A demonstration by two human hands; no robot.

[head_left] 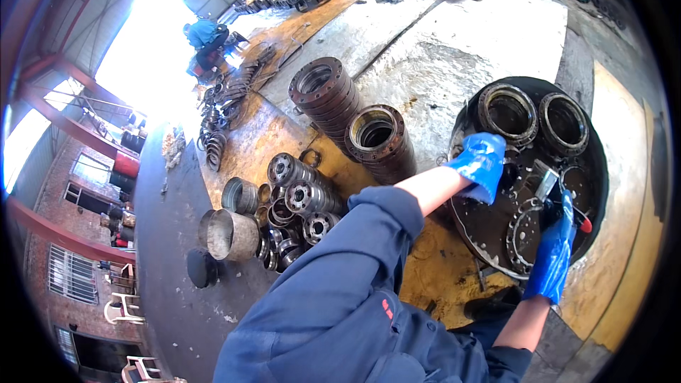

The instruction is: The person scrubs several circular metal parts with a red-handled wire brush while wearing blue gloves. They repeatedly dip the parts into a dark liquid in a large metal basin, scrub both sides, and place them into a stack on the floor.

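Observation:
A round dark tub with oily liquid stands at the right. My left hand, in a blue glove, is over the tub's left side, close to a large flanged metal ring; its fingers are hard to make out. My right hand, also blue-gloved, is closed on a flat brush with a metal band and a red handle end. The brush is tilted above the tub. Below it, a thin ring with holes lies partly in the liquid, beside my right hand. A second thick ring sits at the tub's far side.
Two stacks of flanged rings stand left of the tub. Nearer are hub-like metal parts and wide sleeves. Scrap coils lie farther off, where a person in blue crouches. White chairs stand far left.

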